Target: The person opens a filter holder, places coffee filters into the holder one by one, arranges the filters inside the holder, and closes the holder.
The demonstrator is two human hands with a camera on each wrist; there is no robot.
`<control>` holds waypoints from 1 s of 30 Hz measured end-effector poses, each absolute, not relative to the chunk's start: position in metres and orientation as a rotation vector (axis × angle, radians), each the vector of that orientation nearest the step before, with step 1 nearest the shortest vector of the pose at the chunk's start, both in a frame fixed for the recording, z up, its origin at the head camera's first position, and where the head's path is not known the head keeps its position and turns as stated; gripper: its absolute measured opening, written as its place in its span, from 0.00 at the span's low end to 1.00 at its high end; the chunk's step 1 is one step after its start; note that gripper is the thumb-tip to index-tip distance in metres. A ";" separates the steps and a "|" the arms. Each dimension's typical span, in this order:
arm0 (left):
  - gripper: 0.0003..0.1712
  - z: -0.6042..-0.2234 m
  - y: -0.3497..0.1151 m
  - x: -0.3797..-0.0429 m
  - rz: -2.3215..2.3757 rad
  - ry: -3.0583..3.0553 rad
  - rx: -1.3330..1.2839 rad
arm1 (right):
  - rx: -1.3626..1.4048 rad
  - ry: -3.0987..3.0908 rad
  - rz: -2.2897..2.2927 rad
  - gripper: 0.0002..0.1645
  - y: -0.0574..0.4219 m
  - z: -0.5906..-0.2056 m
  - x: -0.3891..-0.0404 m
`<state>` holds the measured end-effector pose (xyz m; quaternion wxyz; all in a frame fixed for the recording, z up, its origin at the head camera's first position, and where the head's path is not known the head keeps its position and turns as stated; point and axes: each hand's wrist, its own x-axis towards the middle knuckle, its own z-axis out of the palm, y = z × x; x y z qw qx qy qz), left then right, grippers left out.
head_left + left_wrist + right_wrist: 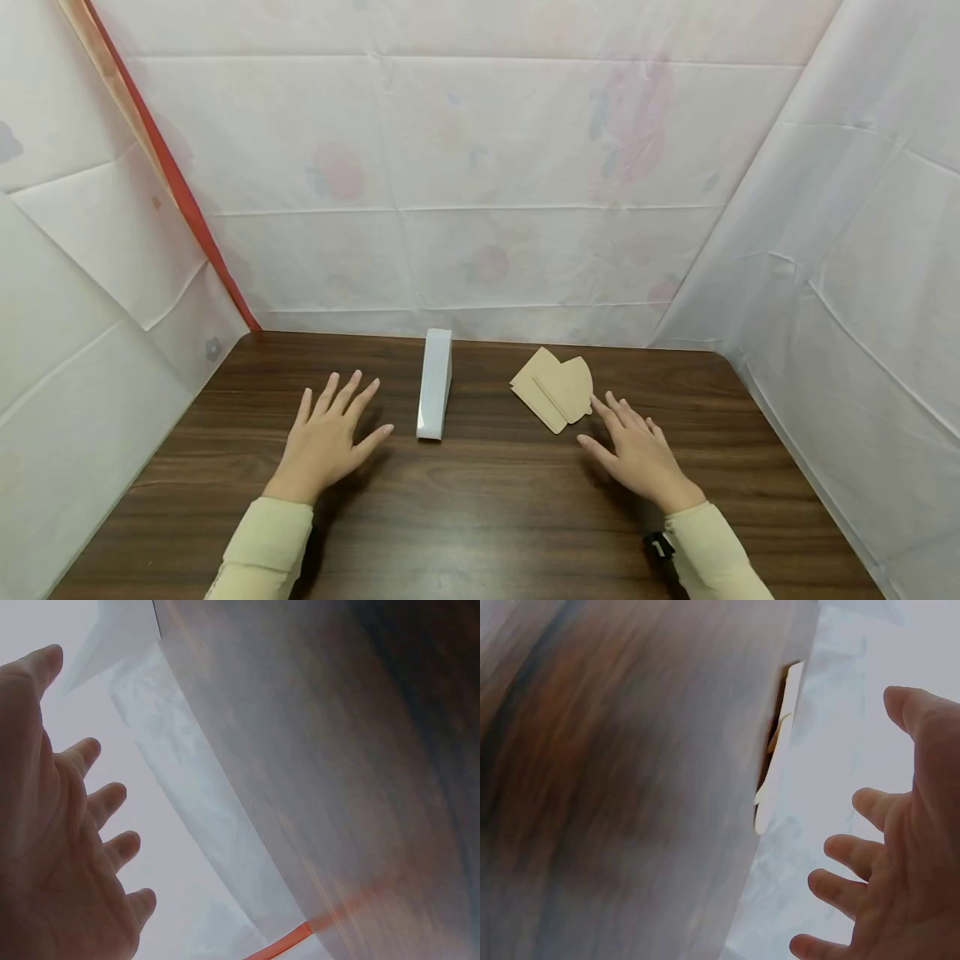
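My left hand (pixel 322 442) is over the left half of the table with its fingers spread, holding nothing. To its right a long, narrow white piece (pixel 433 385), wedge-shaped from the side, stands on the table. Right of centre lie flat tan cardboard pieces (pixel 551 390), overlapping; one has a rounded end. My right hand (pixel 637 450) is just right of them, fingers spread and holding nothing, its index fingertip right by the rounded edge in the head view. Edge-on, the cardboard (pixel 778 750) shows beyond the fingers in the right wrist view.
The dark wood table (pixel 450 517) has rounded far corners. White patterned sheeting (pixel 480 167) hangs behind it and along both sides. A red strip (pixel 187 200) runs down the back left corner. A black band (pixel 660 546) sits at my right wrist.
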<state>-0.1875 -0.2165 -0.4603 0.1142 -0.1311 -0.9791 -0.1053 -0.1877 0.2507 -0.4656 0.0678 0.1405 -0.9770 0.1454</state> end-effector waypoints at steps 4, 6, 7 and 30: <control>0.45 -0.458 -0.216 -0.190 -0.310 -2.871 -0.396 | 0.453 -2.945 0.451 0.46 0.245 -0.461 -0.187; 0.45 -0.457 -0.216 -0.191 -0.308 -2.874 -0.405 | 0.467 -2.932 0.450 0.46 0.243 -0.460 -0.187; 0.45 -0.456 -0.216 -0.192 -0.310 -2.874 -0.408 | 0.475 -2.920 0.452 0.45 0.242 -0.460 -0.187; 0.42 -0.451 -0.211 -0.224 -0.628 -2.827 -0.564 | 0.705 -2.875 0.558 0.44 0.192 -0.456 -0.191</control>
